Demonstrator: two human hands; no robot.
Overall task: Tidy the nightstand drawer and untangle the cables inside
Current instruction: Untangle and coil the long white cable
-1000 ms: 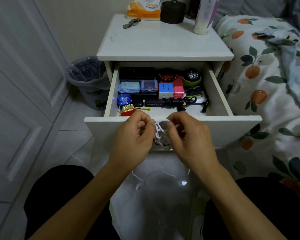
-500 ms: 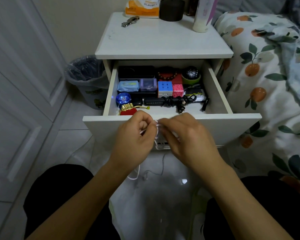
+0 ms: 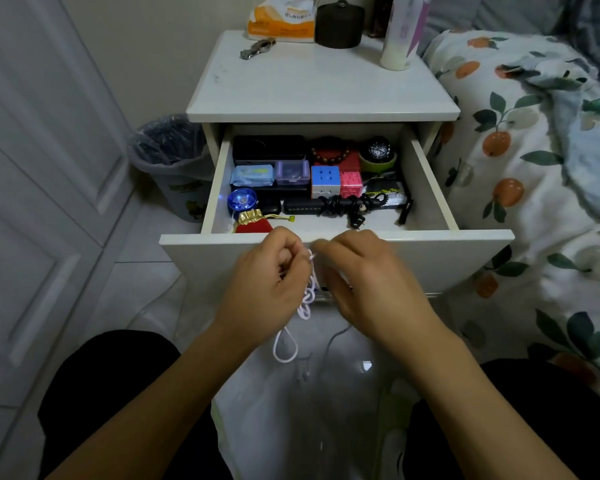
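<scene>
Both hands work just in front of the drawer (image 3: 336,258), below its front rim and outside the compartment. The left hand (image 3: 269,282) has its fingers curled and pinching the white cable (image 3: 307,296); the right hand (image 3: 364,277) has its fingers curled toward the same cable, appearing to pinch it near the top, though the exact contact is blurred. Compared with one second ago, the hands have closed toward each other and the open loop formerly visible between them has collapsed into a knotted bunch hanging below the fingers, with a longer loop now dangling toward the floor. A thin grey strand also hangs below the right hand; whether it belongs to the same cable cannot be determined. Assessment: more slack has been freed, but the knot between the hands remains, so the untangling step is in progress and not complete. Inside the drawer, behind the front rim, the black cable bundle (image 3: 350,204) lies coiled at centre, and appears not yet untangled. To its left are the red pouch (image 3: 253,225) and a blue round object (image 3: 242,199); behind it stand the puzzle cube (image 3: 325,178) and a pink cube (image 3: 351,183).
</scene>
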